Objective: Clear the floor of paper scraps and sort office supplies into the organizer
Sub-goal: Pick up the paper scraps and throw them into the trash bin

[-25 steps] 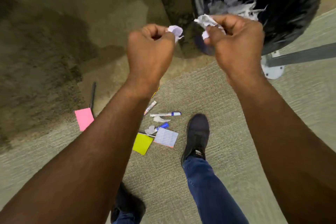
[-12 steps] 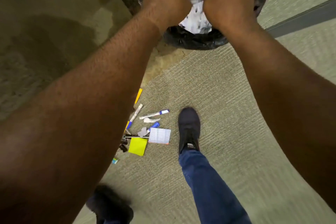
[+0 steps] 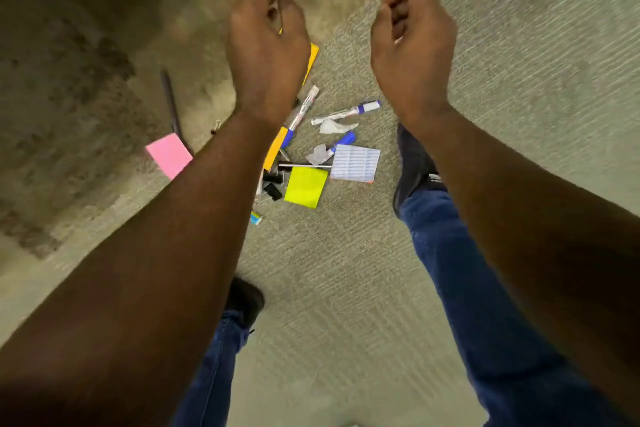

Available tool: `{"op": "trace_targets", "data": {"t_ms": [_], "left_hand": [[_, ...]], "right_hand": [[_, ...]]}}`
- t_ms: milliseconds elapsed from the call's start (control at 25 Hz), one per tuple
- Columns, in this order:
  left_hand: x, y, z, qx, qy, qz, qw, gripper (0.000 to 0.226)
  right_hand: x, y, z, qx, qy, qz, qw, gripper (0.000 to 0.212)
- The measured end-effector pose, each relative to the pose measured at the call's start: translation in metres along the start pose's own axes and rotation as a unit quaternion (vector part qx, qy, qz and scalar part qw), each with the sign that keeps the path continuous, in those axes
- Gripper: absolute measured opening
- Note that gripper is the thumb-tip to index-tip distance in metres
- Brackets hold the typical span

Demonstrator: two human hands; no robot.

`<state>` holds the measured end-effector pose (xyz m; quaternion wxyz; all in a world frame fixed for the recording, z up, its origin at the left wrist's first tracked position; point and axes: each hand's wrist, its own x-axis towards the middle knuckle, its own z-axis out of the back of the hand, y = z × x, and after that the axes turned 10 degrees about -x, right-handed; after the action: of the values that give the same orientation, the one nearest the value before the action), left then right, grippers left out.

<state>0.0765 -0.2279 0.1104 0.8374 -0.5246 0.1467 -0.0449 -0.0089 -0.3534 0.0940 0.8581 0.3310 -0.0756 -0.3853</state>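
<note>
Fingers of both hands curl loosely, holding nothing, above floor scraps.

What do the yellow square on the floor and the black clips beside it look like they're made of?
The yellow square looks like matte paper, probably a sticky-note pad: flat, bright, sharp-edged. The small black clips look like painted metal binder clips, dark and boxy; blur leaves that uncertain.

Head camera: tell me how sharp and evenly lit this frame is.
Head view: motion blur smears the left hand and right hand, so their curled fingers look soft; the pink sticky note and yellow sticky note on the carpet read fairly clearly; wide-angle distortion stretches the forearms toward the corners; lighting is soft, with no glare and a darker blotchy patch at upper left.
</note>
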Motion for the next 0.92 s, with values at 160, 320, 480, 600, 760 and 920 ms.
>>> {"op": "trace_targets", "data": {"t_ms": [160,320,480,600,760,920], "left_hand": [[-0.067,0.114,0.027,0.098,0.087,0.099,0.986,0.025],[-0.103,0.174,0.012,0.168,0.186,0.115,0.961,0.030],[-0.108,0.193,-0.027,0.291,0.287,0.044,0.912,0.031],[-0.108,0.203,-0.051,0.349,0.314,0.028,0.882,0.027],[-0.107,0.207,-0.053,0.297,0.327,0.049,0.896,0.022],[-0.105,0.208,-0.039,0.260,0.297,0.060,0.917,0.020]], "right_hand": [[-0.074,-0.069,-0.069,-0.178,0.234,0.000,0.956,0.018],[-0.094,-0.104,-0.103,-0.273,0.338,0.046,0.900,0.028],[-0.085,-0.109,-0.125,-0.393,0.281,0.145,0.864,0.036],[-0.076,-0.117,-0.143,-0.415,0.281,0.197,0.843,0.027],[-0.078,-0.121,-0.146,-0.370,0.313,0.193,0.853,0.020],[-0.081,-0.121,-0.137,-0.303,0.291,0.160,0.893,0.019]]}}
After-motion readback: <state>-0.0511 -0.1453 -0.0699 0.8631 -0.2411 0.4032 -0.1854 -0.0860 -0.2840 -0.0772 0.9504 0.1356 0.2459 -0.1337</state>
